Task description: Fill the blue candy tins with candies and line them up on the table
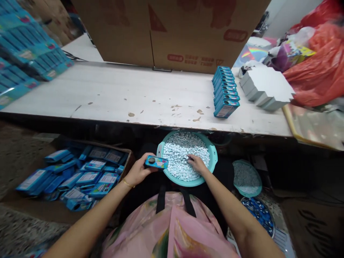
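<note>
My left hand (pixel 139 170) is closed around a small blue box (pixel 157 162) with a dark round window, held at the left rim of a turquoise basin (pixel 214 157). The basin rests on my lap, filled with small pale blue and white pellets (pixel 177 157). Among the pellets, towards the right side, are the fingertips of my right hand (pixel 197 165). Its fingers are bent and drawn together; whatever they pinch is too small or hidden to make out.
A carton of blue boxes (pixel 88 179) sits at left. On the white table (pixel 129 93) stand a row of blue boxes (pixel 225 93), white card stacks (pixel 266 86) and a large cardboard box (pixel 172 32). Low at right are another turquoise basin (pixel 259 179) and a bowl of blue shiny pieces (pixel 259 213).
</note>
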`<state>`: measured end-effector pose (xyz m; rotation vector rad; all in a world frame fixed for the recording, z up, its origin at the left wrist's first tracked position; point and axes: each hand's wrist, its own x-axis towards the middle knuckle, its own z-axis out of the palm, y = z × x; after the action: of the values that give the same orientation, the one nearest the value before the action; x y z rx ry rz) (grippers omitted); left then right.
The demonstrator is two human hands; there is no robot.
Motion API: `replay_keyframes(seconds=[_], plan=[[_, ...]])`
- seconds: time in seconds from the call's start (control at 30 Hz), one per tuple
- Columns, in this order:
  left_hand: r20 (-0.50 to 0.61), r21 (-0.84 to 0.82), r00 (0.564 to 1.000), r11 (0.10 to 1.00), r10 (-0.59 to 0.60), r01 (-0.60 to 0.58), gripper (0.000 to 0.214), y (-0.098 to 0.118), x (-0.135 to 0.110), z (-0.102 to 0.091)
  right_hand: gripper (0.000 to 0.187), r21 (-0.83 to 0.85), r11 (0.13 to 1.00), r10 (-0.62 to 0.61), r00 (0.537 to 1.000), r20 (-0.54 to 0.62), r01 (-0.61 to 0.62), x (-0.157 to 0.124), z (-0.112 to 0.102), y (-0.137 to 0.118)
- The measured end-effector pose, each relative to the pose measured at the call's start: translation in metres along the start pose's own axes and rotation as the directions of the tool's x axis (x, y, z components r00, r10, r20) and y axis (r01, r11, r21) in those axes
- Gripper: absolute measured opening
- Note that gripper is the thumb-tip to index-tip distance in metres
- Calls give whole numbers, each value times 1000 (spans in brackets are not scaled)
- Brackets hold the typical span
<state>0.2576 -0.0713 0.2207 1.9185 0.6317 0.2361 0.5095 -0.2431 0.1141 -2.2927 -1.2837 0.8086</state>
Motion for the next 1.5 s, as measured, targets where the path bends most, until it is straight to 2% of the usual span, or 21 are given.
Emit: replay_keyframes(seconds=[0.1,0.23,0.33,0.43,0.63,0.87,0.93,1.0,1.1,1.2,1.27,1.37,1.43,1.5], plan=[[-84,12,996,999,33,-32,49,5,26,16,36,108,993,-52,998,-33,55,-9,-26,0],[-127,112,988,991,87,-72,48,5,53,33,35,240,959,-130,985,-113,154,-28,-78,-9],[-110,191,988,978,109,-87,48,6,67,49,35,151,964,-204,974,-98,217,-41,-116,-26],[-76,265,989,959,130,-105,45,7,77,67,35,-31,971,-238,971,-4,238,-47,-140,-47],[-56,344,989,933,138,-110,49,-1,81,88,29,-416,881,-217,974,65,224,-48,-154,-81],[-66,363,989,926,132,-99,47,-2,82,92,23,-620,748,-196,972,132,235,-50,-157,-122],[-74,346,989,933,127,-94,45,-1,81,90,23,-653,717,-212,968,132,246,-54,-161,-122],[-96,309,987,947,130,-94,45,-2,79,85,23,-668,705,-222,969,110,238,-58,-164,-108],[-177,209,978,975,108,-70,46,-5,70,73,25,-652,743,-144,988,63,150,-59,-156,-67],[-286,96,957,995,58,-32,47,-8,61,61,26,-549,836,12,997,70,28,-47,-117,-33],[-352,49,936,999,19,-2,47,-10,56,55,28,-483,876,41,994,98,12,-33,-80,-26],[-409,18,912,999,-21,31,47,-13,52,50,32,-406,914,20,995,96,21,-12,-29,-29],[-423,4,905,999,-33,38,48,-14,50,48,33,-298,954,16,997,74,7,-3,-11,-27],[-436,-12,899,999,-44,43,48,-15,50,44,32,-137,991,10,999,52,-2,1,-7,-18]])
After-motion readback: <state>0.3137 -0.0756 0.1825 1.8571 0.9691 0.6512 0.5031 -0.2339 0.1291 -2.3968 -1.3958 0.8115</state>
